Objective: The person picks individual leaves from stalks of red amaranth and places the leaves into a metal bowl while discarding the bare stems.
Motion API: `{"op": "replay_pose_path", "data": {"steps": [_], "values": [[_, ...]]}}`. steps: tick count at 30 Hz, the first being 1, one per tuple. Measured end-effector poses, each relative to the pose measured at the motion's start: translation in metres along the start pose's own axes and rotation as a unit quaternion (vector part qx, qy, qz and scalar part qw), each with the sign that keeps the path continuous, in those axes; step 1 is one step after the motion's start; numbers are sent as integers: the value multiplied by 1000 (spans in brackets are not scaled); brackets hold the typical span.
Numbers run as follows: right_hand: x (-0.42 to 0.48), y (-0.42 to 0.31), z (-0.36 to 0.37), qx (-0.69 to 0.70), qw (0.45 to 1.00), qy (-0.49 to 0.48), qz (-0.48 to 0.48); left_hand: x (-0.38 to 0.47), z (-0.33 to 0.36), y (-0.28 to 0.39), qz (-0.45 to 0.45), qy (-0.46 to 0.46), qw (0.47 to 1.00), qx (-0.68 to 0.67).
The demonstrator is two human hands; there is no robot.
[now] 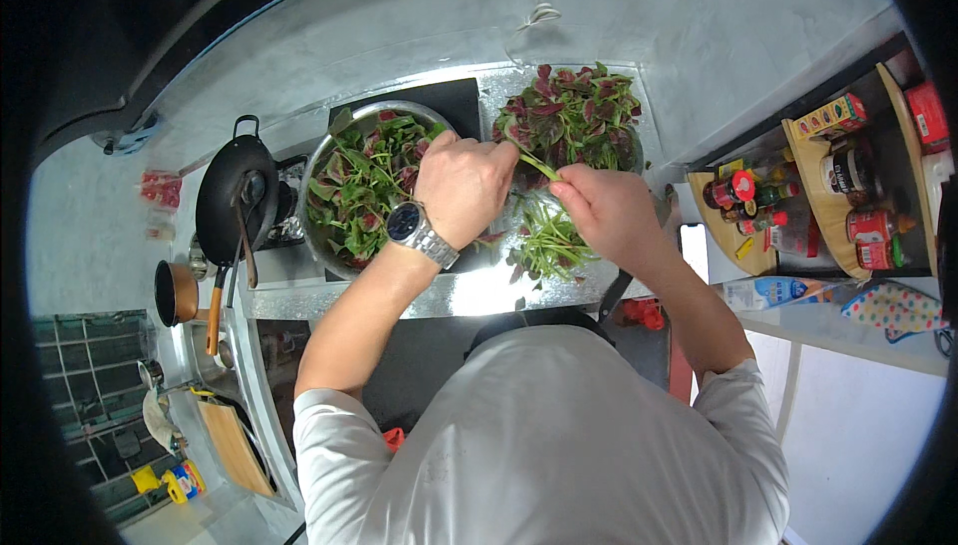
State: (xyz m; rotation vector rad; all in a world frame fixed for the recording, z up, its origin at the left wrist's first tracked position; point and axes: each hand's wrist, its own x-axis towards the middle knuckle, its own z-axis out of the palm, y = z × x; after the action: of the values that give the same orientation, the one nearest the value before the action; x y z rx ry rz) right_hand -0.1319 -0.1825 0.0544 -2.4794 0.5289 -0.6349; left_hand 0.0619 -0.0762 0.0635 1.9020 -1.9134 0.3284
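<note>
Both hands hold one green stem of red-and-green amaranth (534, 163) between them, above the metallic-looking counter. My left hand (465, 187), with a metal watch on its wrist, grips the leafy end near the rim of a steel bowl (305, 204). Leafy amaranth (363, 186) fills that bowl. My right hand (605, 208) pinches the stem's other end between thumb and fingers. Behind the hands lies a large heap of amaranth (572, 114). A smaller pile of stems (550, 242) sits just left of my right hand, near the front edge.
A black wok (224, 204) with utensils stands left of the bowl, beside a copper-coloured saucepan (176, 293). A wooden cutting board (234, 446) is at lower left. At right, a wooden shelf (756, 262) holds jars and bottles. A black handle (615, 294) juts over the counter's front edge.
</note>
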Motion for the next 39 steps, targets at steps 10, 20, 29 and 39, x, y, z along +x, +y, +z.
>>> {"op": "replay_pose_path", "data": {"steps": [10, 20, 29, 39], "values": [[-43, 14, 41, -12, 999, 50, 18, -21, -3, -60, -355, 93, 740, -563], [-79, 92, 97, -70, 997, 11, 43, -47, -8, -65, -363, 141, 655, -647], [51, -41, 44, 106, 984, 108, -95, -41, -14, -29, -321, 176, 726, -582], [51, -53, 89, -27, 971, 117, -207, -62, -15, -36, -383, 217, 653, -616]]}}
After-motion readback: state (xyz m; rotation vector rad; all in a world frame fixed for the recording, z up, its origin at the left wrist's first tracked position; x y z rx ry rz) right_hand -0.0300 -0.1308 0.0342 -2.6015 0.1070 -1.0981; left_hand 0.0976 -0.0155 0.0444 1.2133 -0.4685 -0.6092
